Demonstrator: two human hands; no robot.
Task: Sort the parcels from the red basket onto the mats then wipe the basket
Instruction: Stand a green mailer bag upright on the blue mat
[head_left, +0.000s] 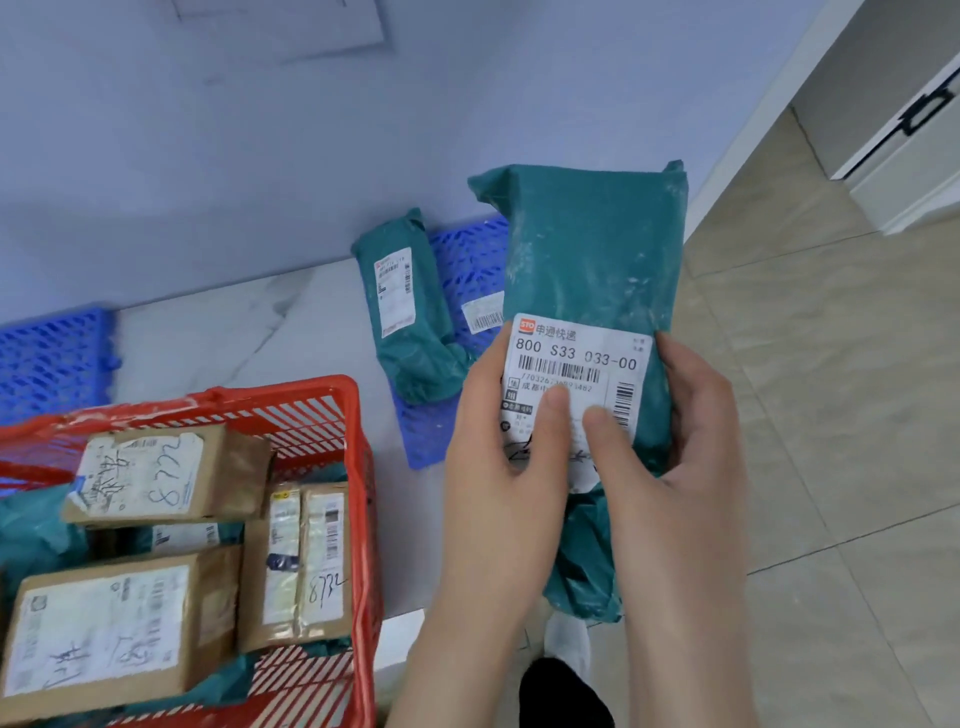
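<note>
Left hand (504, 457) & right hand (691, 467) both grip the green parcel (597, 249), label up, in the air near the blue mat (467, 260); red basket (358, 467) w/ boxes (150, 478) sits left.

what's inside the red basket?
Labelled cardboard boxes stacked over teal mailer bags in the red basket. The boxes cover whatever lies beneath; its floor barely shows.

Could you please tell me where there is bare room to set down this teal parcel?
The left blue mat, beside the wall and beyond the red basket, shows bare. The marble strip between the two mats is bare too. The right blue mat is crowded: a teal parcel lies on it.
</note>
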